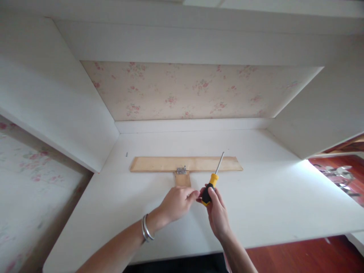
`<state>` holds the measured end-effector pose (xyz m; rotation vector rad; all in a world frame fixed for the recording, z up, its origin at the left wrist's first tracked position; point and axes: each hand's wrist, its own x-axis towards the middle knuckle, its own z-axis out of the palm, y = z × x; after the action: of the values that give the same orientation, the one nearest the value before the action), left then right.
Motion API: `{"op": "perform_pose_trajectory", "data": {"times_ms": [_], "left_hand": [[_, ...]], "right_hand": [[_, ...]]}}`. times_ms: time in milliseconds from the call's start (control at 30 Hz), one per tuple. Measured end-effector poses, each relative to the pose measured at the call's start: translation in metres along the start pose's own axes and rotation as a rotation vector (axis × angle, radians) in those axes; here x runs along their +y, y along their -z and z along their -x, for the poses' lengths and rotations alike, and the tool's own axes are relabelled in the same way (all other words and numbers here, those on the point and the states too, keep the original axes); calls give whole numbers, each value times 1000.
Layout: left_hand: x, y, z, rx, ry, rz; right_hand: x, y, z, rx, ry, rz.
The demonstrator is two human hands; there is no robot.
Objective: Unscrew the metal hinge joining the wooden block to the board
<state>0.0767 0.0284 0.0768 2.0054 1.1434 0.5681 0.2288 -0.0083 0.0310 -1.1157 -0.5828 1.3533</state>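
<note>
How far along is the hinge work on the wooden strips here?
Looks done: the metal hinge already joins the long wooden strip and the short piece. In hand: the right hand grips the yellow-black screwdriver, tip raised; the left hand rests at the short piece. Possibly left: a loose screw lies apart.

Looks like a room in a home, not a workshop. Pale wallpaper with small pink flowers (pixel 196 91) behind a built-in white wooden desk alcove (pixel 256 197), with glossy red-brown wooden floorboards (pixel 298 254) below.
</note>
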Motion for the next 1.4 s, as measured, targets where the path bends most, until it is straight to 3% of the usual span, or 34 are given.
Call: {"op": "perform_pose_trajectory", "data": {"times_ms": [167,367,700,1100,1400], "left_hand": [[-38,37,-37,101,-123,-438],[-56,59,-73,-48,-339,-688],[-57,67,-97,-179,-397,-805],[-56,66,-101,-222,-445,-828],[-58,57,-104,-207,-385,-771]], "right_hand": [[10,28,-11,90,40,155],[20,39,-15,127,87,227],[15,37,-17,104,50,272],[13,39,-17,56,55,332],[12,40,-18,46,35,337]]}}
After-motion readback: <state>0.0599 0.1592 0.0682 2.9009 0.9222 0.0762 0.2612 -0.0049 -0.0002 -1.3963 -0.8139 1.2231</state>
